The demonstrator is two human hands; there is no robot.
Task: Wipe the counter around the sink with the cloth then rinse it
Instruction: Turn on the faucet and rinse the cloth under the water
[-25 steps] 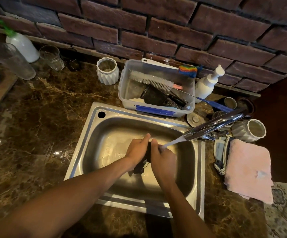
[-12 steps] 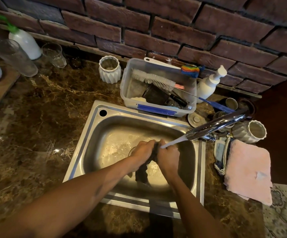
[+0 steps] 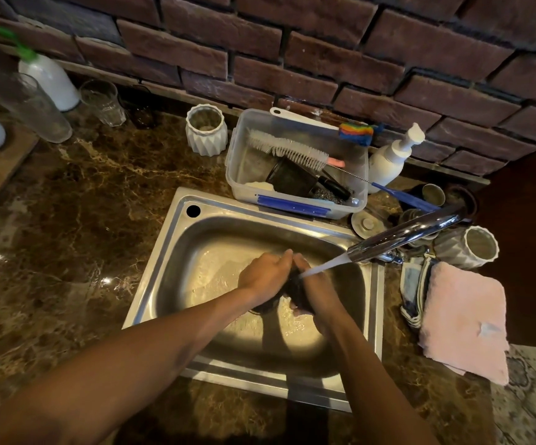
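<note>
Both hands, left [image 3: 265,273] and right [image 3: 319,285], clutch the dark cloth [image 3: 294,290] between them over the sink [image 3: 176,239]. The bunched cloth hangs lengthwise downward below the hands. Tap [image 3: 401,236] water strikes it at the right hand.

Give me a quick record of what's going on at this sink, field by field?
activity: rinsing a dark cloth under running water
left hand: gripping the cloth
right hand: gripping the cloth
faucet: on, stream hitting the cloth
sink: steel, wet basin
behind sink: clear tub holding a bottle brush
right of sink: folded pink towel
</note>
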